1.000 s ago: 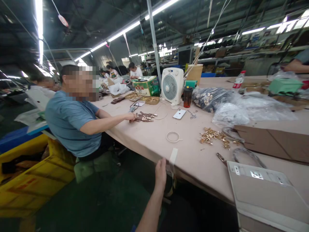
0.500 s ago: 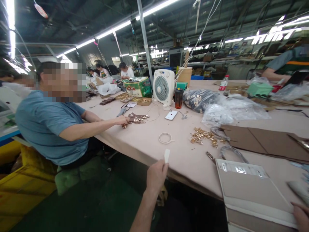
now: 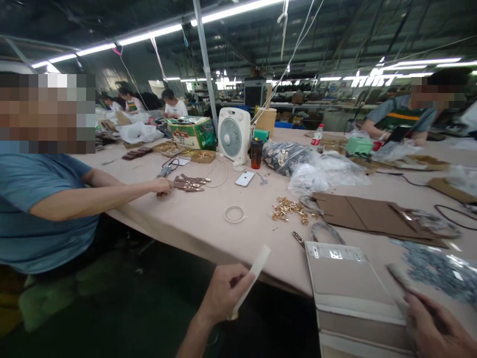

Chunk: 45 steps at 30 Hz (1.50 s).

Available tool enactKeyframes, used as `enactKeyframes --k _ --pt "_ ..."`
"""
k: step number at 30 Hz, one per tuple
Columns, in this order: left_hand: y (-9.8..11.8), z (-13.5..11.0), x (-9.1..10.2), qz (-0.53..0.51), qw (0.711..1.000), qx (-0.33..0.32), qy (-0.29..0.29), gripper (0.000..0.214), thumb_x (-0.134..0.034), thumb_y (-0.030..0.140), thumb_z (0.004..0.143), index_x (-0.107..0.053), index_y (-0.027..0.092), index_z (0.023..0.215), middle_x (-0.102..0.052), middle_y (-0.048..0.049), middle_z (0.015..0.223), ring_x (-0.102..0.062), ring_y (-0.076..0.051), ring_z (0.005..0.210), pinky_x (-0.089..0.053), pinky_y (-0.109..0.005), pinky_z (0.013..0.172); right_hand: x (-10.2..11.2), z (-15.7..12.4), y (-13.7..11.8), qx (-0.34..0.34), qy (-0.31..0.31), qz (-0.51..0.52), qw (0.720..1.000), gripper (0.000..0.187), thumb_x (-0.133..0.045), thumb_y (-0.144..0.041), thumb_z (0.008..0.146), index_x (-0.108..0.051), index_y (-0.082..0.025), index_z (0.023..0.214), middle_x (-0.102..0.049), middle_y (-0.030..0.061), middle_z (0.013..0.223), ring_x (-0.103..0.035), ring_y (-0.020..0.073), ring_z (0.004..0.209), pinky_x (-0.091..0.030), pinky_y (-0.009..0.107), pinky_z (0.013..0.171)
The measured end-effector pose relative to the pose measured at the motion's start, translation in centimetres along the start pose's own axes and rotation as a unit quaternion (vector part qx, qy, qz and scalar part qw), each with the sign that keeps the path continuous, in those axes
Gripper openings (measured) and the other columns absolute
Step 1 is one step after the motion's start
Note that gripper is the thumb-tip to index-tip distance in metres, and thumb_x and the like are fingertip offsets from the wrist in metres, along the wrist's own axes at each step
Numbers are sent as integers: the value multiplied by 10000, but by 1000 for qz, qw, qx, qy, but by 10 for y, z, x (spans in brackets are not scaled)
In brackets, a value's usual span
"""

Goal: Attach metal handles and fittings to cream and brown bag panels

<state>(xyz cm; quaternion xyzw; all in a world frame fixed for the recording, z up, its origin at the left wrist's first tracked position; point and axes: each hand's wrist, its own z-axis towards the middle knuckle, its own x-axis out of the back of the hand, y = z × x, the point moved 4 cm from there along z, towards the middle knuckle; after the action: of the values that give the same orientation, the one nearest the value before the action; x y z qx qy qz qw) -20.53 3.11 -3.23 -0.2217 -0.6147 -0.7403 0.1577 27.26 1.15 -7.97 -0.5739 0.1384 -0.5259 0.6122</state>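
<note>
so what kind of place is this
Most likely a factory assembly floor for bag or leather fittings: people sit along one long table under strip lights, with a heap of gold metal fittings and brown leather tabs on it. The left hand holds a white strip.

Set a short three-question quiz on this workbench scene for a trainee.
1. True or false: the left hand holds a white strip.
2. Which thing lies between the tape ring and the fan? A the phone; B a hammer; C a plate.
3. What colour is the pile of small metal fittings on the table?
Key: 1 true; 2 A; 3 gold.
</note>
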Motion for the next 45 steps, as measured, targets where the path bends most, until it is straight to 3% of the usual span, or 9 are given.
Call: enactKeyframes --k 4,7,11,15,19,24,32,40,45 --pt "9 -4 -13 -125 985 26 -119 391 -625 464 939 -710 142 735 -588 9 631 -480 -104 589 -353 -220 574 8 -24 -62 52 0 87 995 486 -718 -534 832 -766 -207 1188 -724 126 1007 -657 332 922 -486 551 908" --pt "20 -3 -20 -142 973 -9 -183 382 -649 452 927 -728 131 734 -574 11 621 -465 -94 579 -343 -210 552 -6 -50 -108 128 -158 164 965 356 -718 -455 888 -747 -195 1129 -703 76 935 -654 227 790 -547 427 823" --pt "41 0 -25 -104 965 -81 -228 357 -643 414 947 -750 135 752 -601 0 650 -483 -90 584 -347 -214 562 -28 -91 -163 270 -445 151 841 359 -691 -382 938 -683 -246 1270 -693 102 1203 -683 222 969 -577 385 878" --pt "58 2 -28 -74 958 -120 -251 334 -641 395 958 -760 149 766 -649 -12 674 -530 -98 597 -357 -218 580 -39 -113 -190 309 -563 119 757 302 -699 -385 948 -714 -241 1213 -739 70 1043 -684 193 900 -581 325 825" --pt "56 5 -28 -18 968 -108 -225 320 -618 410 975 -783 172 840 -685 -10 709 -574 -112 628 -394 -204 619 -45 -118 -188 290 -572 95 761 177 -659 -346 980 -751 -217 901 -728 37 830 -669 168 773 -544 280 724" --pt "36 13 -29 64 983 -50 -165 651 -698 511 911 -545 278 1499 -762 -61 1201 -712 -218 1071 -501 -253 917 -41 -123 -176 283 -562 114 769 102 -643 -238 984 -742 -234 965 -740 38 919 -692 172 859 -539 277 792" --pt "54 22 -46 169 959 -137 -182 760 -771 608 815 -521 402 1502 -412 -38 1657 -235 -394 1579 -258 -597 1235 -33 -130 -175 303 -557 106 766 191 -550 -179 1017 -703 -255 1103 -733 48 1017 -696 176 935 -563 292 852" --pt "94 29 -56 -19 946 -188 -263 281 -668 416 966 -744 304 1212 -769 -38 1139 -701 -228 1114 -509 -307 989 -25 -125 -172 297 -541 116 778 217 -591 -197 994 -690 -251 1179 -746 57 1052 -702 179 932 -580 296 854" --pt "97 27 -73 -6 950 -138 -281 245 -548 330 1038 -750 207 973 -726 -9 886 -658 -152 812 -450 -228 755 -24 -122 -163 287 -537 103 786 260 -597 -209 996 -671 -273 1238 -736 46 1082 -699 177 949 -584 306 886"
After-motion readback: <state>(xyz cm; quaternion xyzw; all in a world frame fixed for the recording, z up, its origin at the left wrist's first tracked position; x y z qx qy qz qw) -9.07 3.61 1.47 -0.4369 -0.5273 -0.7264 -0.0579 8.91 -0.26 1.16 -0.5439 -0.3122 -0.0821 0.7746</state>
